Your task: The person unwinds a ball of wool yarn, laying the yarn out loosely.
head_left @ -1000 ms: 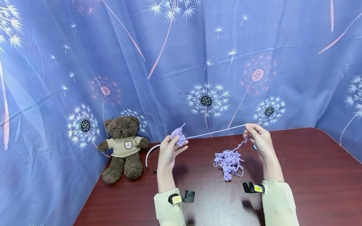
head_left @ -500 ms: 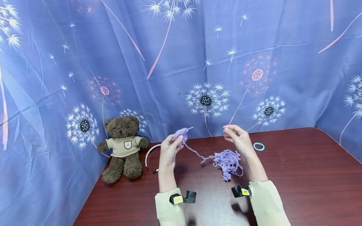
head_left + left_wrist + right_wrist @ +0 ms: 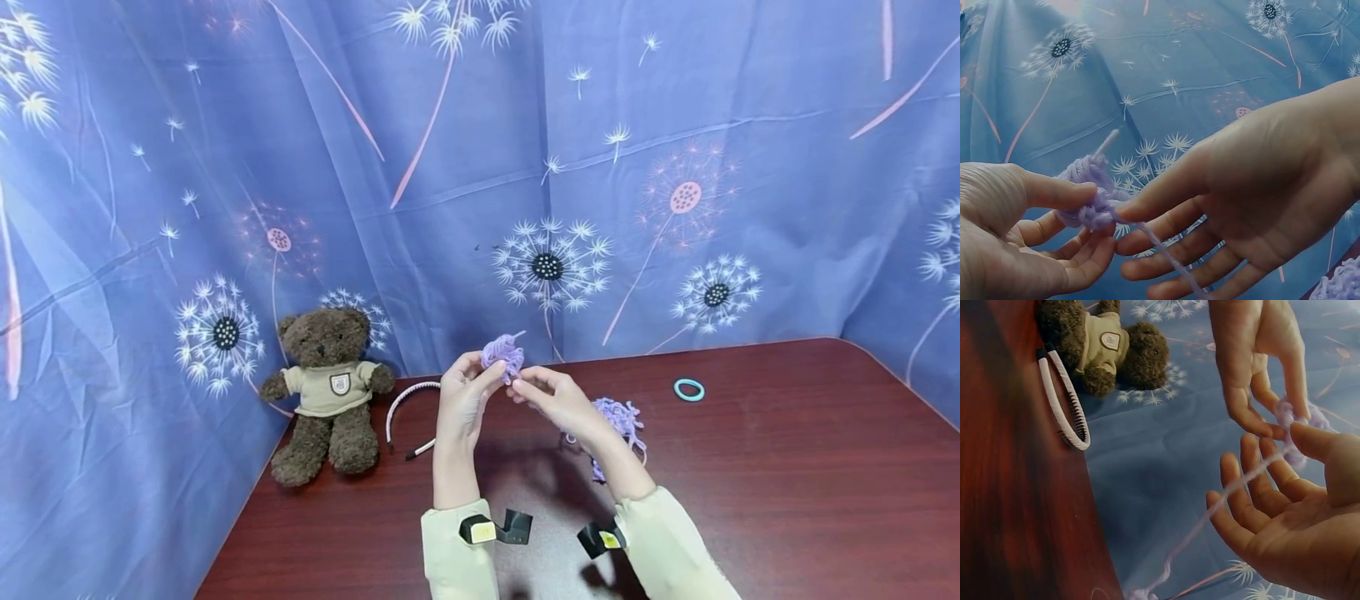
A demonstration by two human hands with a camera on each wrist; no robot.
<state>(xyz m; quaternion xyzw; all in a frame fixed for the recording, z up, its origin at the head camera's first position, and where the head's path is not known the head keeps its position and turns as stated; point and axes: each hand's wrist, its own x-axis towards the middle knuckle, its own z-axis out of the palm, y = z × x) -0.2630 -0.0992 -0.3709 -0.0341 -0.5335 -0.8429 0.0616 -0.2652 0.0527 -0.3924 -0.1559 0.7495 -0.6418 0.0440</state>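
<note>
A small wound bundle of purple yarn (image 3: 502,357) is held up above the table. My left hand (image 3: 461,402) grips it between thumb and fingers, and a short tail of yarn pokes out of its top. My right hand (image 3: 561,407) has come against the bundle's right side. In the left wrist view, the right thumb and index finger pinch the yarn strand (image 3: 1163,250) at the bundle's edge, the other fingers spread out. That strand runs down to a tangled pile of purple yarn (image 3: 621,419), partly hidden behind my right forearm.
On the left a brown teddy bear (image 3: 325,396) in a beige shirt sits against the blue dandelion-print curtain (image 3: 450,250). A white headband (image 3: 397,408) lies beside it, partly behind my left hand. Toward the right lies a turquoise ring (image 3: 688,390) on the dark red table (image 3: 787,467).
My right hand has moved left from pulling the strand out straight, and now pinches yarn at the bundle. My left hand has shifted slightly right, still gripping the bundle.
</note>
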